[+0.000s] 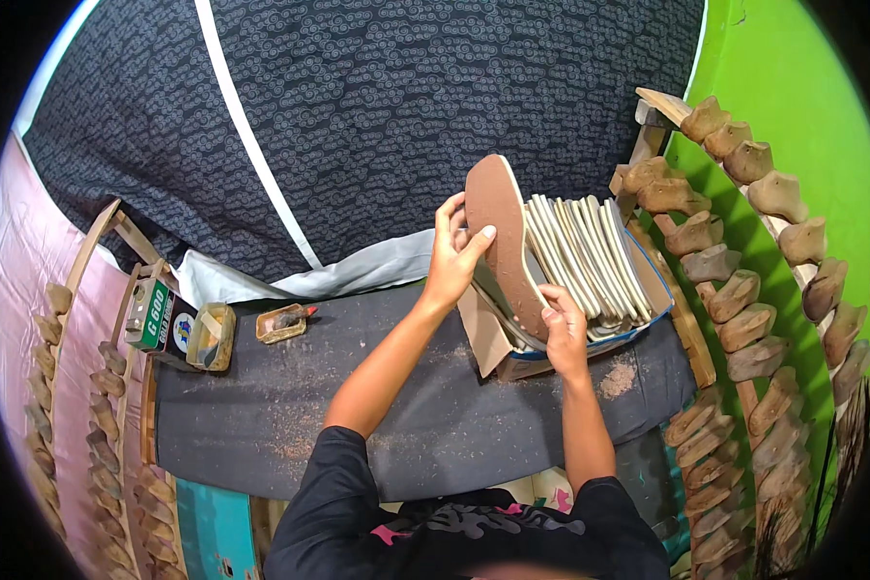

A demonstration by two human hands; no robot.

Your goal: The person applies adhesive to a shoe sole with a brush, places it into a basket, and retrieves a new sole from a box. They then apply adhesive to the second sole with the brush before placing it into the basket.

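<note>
A brown shoe insole (498,217) with a pale edge is held up in front of me, tilted, its broad end at the top. My left hand (451,253) grips its left side, thumb across the brown face. Lower down, my right hand (564,324) pinches the narrower end between thumb and fingers. Just behind and to the right, a cardboard box (534,364) with a blue rim holds several pale insoles (590,261) standing on edge in a row. The insole hides part of the box's left side.
The dark-covered table (435,396) has brown crumbs scattered over it. At its left stand a green and black tin (159,314), a plastic tub (212,336) and a small tray (282,324). Racks of wooden shoe lasts (735,290) line both sides. A dark patterned cloth (396,116) hangs behind.
</note>
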